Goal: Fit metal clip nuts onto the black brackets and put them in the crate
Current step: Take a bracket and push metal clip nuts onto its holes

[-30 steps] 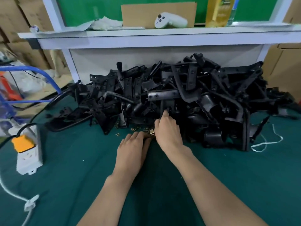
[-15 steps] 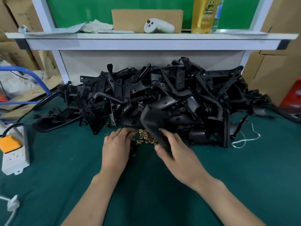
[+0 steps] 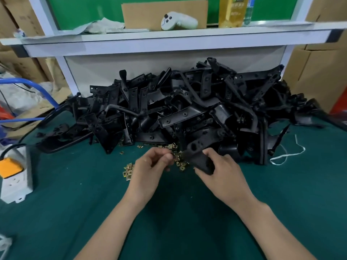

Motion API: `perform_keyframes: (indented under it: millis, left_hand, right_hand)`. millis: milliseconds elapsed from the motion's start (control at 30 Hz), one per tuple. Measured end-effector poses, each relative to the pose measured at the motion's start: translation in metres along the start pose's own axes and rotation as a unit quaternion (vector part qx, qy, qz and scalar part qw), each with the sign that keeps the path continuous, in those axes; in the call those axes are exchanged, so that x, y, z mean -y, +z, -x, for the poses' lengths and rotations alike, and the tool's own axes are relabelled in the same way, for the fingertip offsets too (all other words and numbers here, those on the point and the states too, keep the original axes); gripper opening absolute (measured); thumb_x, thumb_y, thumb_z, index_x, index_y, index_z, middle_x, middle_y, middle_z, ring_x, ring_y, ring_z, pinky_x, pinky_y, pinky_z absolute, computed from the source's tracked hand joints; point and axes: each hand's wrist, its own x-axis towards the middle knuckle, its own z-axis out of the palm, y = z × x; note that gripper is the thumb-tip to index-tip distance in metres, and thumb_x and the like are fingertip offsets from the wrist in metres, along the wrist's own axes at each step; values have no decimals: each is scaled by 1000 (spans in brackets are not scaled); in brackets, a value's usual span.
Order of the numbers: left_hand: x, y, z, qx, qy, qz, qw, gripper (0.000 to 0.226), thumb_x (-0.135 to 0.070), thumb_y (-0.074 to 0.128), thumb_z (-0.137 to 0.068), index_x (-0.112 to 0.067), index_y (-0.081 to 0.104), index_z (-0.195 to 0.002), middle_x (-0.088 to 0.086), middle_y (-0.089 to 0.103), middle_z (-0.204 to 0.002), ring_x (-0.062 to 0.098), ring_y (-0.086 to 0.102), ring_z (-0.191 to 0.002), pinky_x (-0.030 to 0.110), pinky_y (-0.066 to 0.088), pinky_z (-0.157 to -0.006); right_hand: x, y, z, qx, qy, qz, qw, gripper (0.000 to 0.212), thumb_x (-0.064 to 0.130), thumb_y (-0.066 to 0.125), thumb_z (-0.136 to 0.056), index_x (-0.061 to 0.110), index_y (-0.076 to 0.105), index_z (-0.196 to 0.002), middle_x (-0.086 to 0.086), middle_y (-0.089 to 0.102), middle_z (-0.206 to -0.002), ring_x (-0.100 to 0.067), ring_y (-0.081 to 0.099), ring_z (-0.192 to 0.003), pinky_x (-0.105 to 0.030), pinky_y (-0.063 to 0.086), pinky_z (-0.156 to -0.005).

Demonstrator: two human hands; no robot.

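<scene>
**Head view.** Your right hand (image 3: 223,173) grips a single black bracket (image 3: 199,156) round its lower end and holds it tilted just above the green surface (image 3: 93,203). It is near the middle of the surface, at the front foot of the bracket pile (image 3: 187,113). Your left hand (image 3: 148,167) is just beside it, fingers curled with the thumb pressed to the fingertips (image 3: 168,156). Whether a clip nut sits in that pinch cannot be told. Loose brass-coloured clip nuts (image 3: 179,163) lie scattered on the surface between and behind your hands. A smaller cluster (image 3: 128,170) lies just left of your left hand. The pile runs along the back edge of the surface, against a white panel.

- **Left edge:** a white power strip (image 3: 17,182) carrying an orange plug (image 3: 9,167).
- **Near the right edge:** a loop of white cord (image 3: 287,153).
- **Shelf (image 3: 169,37) above:** a white game controller (image 3: 178,21), a cardboard sheet (image 3: 150,14) and a yellow bottle (image 3: 231,12).
</scene>
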Motion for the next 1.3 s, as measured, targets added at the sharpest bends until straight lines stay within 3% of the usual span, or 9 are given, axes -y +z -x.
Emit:
perform_keyframes:
  millis: [100,233,400,567,700,833,1000,1133,1300]
  left_hand:
    - [1,10,3,45,8,11,999,10,-11,64,-96,-17,72,-95,-8,71,-76,2,65,-72,13,51,-69]
    - [4,16,5,72,-1,28,997,9,-11,64,-95,-12,72,-99,-8,72,-81,3,64,-75,14,51,-72]
    - [5,20,6,66,10,41,997,15,-7,66,-94,-14,68,-107,10,71,-95,10,65,-83,21,54,-81]
    - [2,7,2,-14,42,46,998,19,-30,64,-90,-22,67,-106,-11,68,-81,6,63,-77,20,54,-77]
    - [3,-1,0,-27,-6,90,996,24,-39,65,-85,-24,73,-102,-7,66,-76,11,62,-75,27,56,-81]
    - [2,4,1,-4,-32,131,991,24,-36,63,-88,-23,77,-103,-4,65,-75,12,61,-74,24,56,-77]
    - [3,-1,-2,19,-72,213,974,25,-22,60,-92,-14,76,-110,-3,65,-82,8,62,-77,24,56,-75]
    - [3,-5,-3,31,-90,204,974,26,-25,64,-89,-18,79,-109,-1,67,-89,9,64,-82,24,56,-76]
    - [-1,-1,-2,40,-109,200,973,21,-29,68,-85,-22,81,-100,-1,68,-86,9,64,-82,22,55,-79]
  right_hand:
    - [8,2,0,-11,-26,-57,998,23,41,64,-95,26,60,-112,30,46,-69,-6,51,-78,-15,38,-70]
    - [11,6,1,24,-66,-63,996,18,22,66,-97,20,67,-115,23,63,-97,31,38,-91,0,27,-85]
    - [6,8,-1,63,-29,-135,988,7,25,57,-100,31,60,-97,12,63,-88,-6,52,-83,-17,39,-76]
    - [0,4,-2,30,15,-229,973,12,37,48,-104,44,50,-95,8,63,-82,-16,57,-68,-30,45,-64]
    - [-14,3,-2,11,13,-89,996,12,32,60,-98,38,55,-108,15,49,-65,-12,44,-61,-28,33,-58]
    - [-13,6,0,40,26,62,997,52,37,70,-92,24,51,-138,5,68,-102,-21,59,-89,-26,31,-75]
    - [-16,7,-1,131,25,104,986,91,87,45,-78,35,27,-151,6,60,-135,-19,57,-116,-33,34,-94]
    - [-17,6,1,137,-15,134,981,84,85,14,-84,35,42,-145,11,57,-125,-16,52,-116,-33,34,-94]
    - [-14,8,2,146,-46,135,979,72,74,28,-90,33,51,-144,11,48,-117,-13,45,-110,-30,35,-94]
